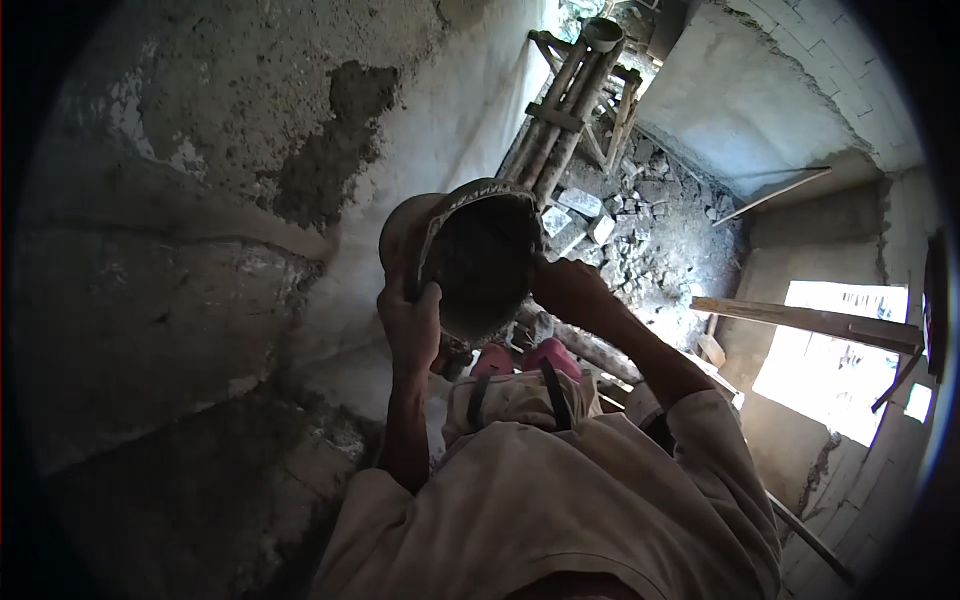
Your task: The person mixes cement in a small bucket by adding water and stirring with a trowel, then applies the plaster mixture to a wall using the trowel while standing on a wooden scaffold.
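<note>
A round, deep mortar bowl, pale outside and dark inside, is tilted so that its mouth faces me. Wet grey stuff seems to coat its inside, though shadow hides most of it. My left hand grips the bowl's lower left side, thumb up along the rim. At the right edge of the bowl, my right hand is closed in a fist, its fingertips lost in the dark by the rim. Whether it holds the rim itself or a tool cannot be made out.
A plastered wall with a darker wet patch rises at my left. Ahead, log scaffolding carries another bowl. Rubble and blocks lie below. A plank crosses before a bright window opening at right.
</note>
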Tool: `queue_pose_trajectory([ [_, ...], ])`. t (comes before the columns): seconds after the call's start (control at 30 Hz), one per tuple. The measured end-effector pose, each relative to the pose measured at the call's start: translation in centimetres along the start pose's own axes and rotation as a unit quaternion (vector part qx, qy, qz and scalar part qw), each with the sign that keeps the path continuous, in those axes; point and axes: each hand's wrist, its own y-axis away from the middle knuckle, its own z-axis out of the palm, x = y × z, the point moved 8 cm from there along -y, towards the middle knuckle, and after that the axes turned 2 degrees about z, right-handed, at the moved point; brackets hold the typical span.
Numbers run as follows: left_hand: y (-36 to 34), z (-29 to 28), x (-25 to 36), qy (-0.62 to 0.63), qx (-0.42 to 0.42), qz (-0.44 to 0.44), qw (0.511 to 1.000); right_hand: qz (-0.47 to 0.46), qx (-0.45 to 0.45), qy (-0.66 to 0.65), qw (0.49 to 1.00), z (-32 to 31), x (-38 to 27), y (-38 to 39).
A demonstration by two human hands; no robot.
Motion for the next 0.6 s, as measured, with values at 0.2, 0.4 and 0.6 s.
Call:
queue_pose_trajectory([
  [0.2,-0.2,1.3,-1.8,0.099,-0.079,-0.055,0.99,-0.028,-0.337,-0.302,0.891,6.4,2.4,1.3],
  [0.4,2.4,2.4,-7.2,-0.077,-0.08,-0.088,0.99,0.055,-0.293,-0.485,0.822,15.9,5.2,5.0],
  [0.6,4.7,8.1,-11.4,0.04,-0.122,-0.089,0.988,0.195,-0.217,-0.436,0.851,15.2,8.5,10.4],
])
